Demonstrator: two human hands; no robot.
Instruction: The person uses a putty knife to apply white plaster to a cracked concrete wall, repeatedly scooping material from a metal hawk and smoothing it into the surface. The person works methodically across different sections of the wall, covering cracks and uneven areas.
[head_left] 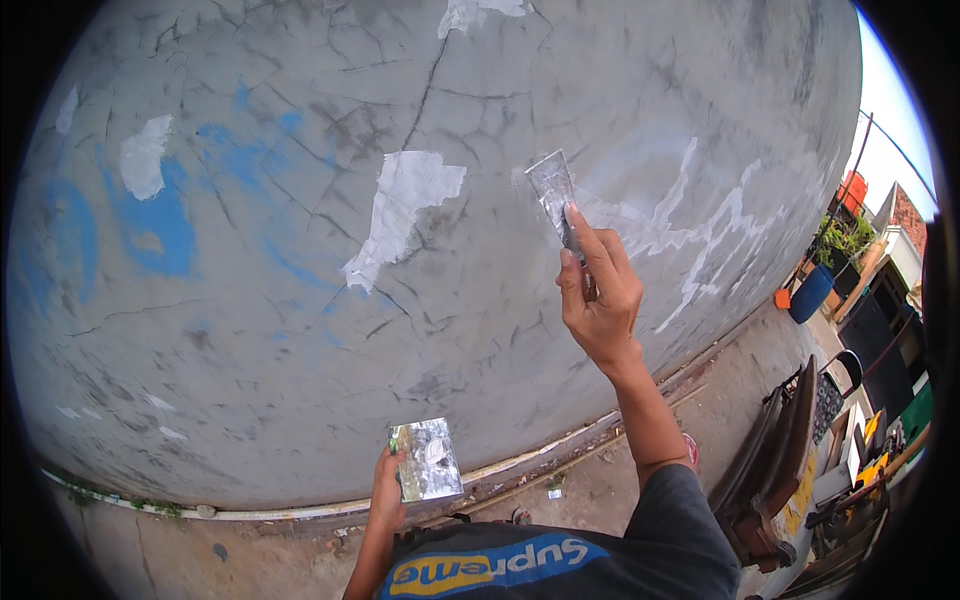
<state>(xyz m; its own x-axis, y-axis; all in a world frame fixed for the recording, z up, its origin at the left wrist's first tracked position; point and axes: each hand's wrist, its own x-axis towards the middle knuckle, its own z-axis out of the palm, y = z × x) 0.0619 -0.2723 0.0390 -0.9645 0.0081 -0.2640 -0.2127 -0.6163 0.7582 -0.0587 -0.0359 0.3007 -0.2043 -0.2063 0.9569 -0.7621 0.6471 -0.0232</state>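
In my right hand [605, 290] is a putty knife [552, 195] with a wide, smeared metal blade. Its far edge rests on or very near the cracked grey wall [300, 400], where a thin white smear shows beside it. My fingers wrap its handle, the index finger stretched along the blade. Lower down, my left hand [387, 490] grips a shiny rectangular metal plate [427, 460] by its left edge, a dab of white filler [434, 451] on its face. White filler patches [410, 195] cover parts of the wall left of the blade, and branching white streaks [690, 240] run to its right.
Blue paint marks [150, 225] spread over the wall's left part. A pale pipe [300, 514] runs along the wall's foot. To the right stand a brown wooden bench [780, 450], a blue barrel [811, 293] and a pile of boards and scraps [870, 460].
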